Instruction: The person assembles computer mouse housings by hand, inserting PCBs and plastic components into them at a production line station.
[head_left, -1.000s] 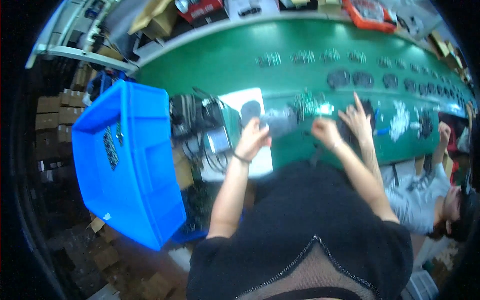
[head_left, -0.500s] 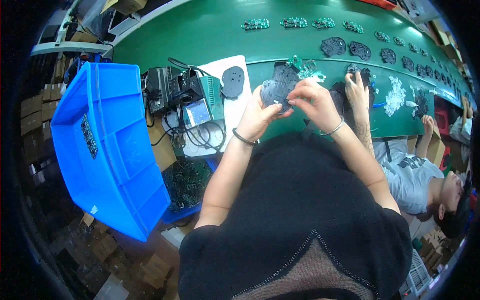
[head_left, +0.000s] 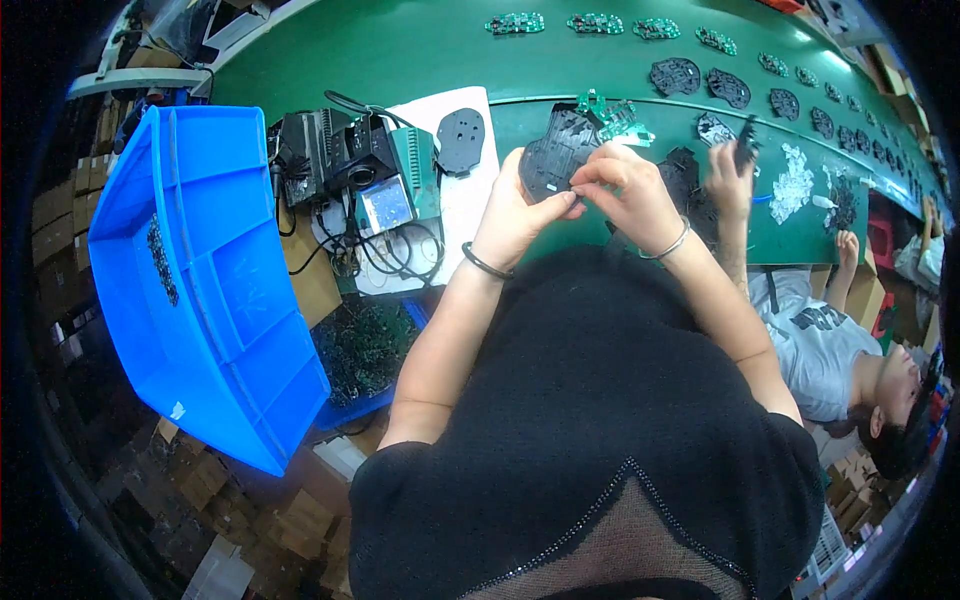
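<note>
Clasping a shell in my left hand, I pinch at its edge with my right hand, contents unclear.

Black top (sheer, apparently bead-edged panel), dark left wristband, silver right bangle.

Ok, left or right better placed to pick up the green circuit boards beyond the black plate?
Right, I'd say: the green circuit boards lie just past the right grip, pinched at the black plate's near edge. The left grip supports the plate, which sits between.
</note>
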